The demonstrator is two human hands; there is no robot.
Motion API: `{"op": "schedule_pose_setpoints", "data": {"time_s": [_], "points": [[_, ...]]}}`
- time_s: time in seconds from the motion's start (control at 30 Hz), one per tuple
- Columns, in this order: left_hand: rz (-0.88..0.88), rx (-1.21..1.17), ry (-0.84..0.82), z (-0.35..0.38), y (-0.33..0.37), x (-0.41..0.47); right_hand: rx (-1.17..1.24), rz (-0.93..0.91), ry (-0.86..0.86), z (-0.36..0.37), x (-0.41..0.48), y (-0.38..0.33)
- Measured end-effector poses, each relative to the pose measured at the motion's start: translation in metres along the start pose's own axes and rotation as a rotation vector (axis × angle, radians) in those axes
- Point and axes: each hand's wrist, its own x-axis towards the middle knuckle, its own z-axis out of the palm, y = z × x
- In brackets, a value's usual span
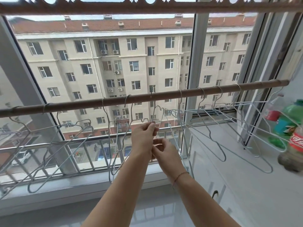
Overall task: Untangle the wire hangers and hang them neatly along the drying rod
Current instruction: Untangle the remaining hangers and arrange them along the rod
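Note:
A brown drying rod (82,104) runs across the window from low left to high right. Several grey wire hangers hang on it: a group at the left (54,145), some in the middle (114,145), and a spread-out bunch at the right (218,128). One middle hanger (153,102) has its hook over the rod. My left hand (145,138) pinches that hanger's wire just below its neck. My right hand (164,151), directly below and right of the left, closes on the same hanger's lower wires.
A white windowsill (82,184) runs below the rod, with a shiny floor beneath. At the right, a green bottle (288,122) and a red-labelled cola bottle (293,148) stand on a white ledge (229,145). A window frame post (195,63) rises behind the rod.

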Motion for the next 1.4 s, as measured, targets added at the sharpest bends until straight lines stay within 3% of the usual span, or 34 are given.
{"op": "schedule_pose_setpoints", "data": {"time_s": [0.6, 0.87, 1.03, 1.17, 1.3, 1.4], "points": [[-0.098, -0.153, 0.065, 0.019, 0.011, 0.032, 0.169, 0.06, -0.015, -0.012, 0.009, 0.012], [-0.209, -0.19, 0.009, -0.003, -0.03, 0.005, 0.082, 0.07, -0.111, -0.016, -0.003, 0.034], [-0.272, -0.111, -0.028, -0.03, -0.068, -0.031, 0.039, 0.144, -0.02, -0.032, -0.012, 0.056], [-0.268, 0.045, -0.138, -0.064, -0.099, -0.059, -0.167, 0.107, 0.012, -0.044, -0.007, 0.068], [-0.22, 0.362, -0.297, -0.108, -0.133, -0.072, -0.487, 0.049, -0.161, -0.057, -0.009, 0.087], [-0.191, 0.51, -0.328, -0.134, -0.146, -0.068, -0.555, 0.143, -0.335, -0.071, -0.021, 0.103]]}}
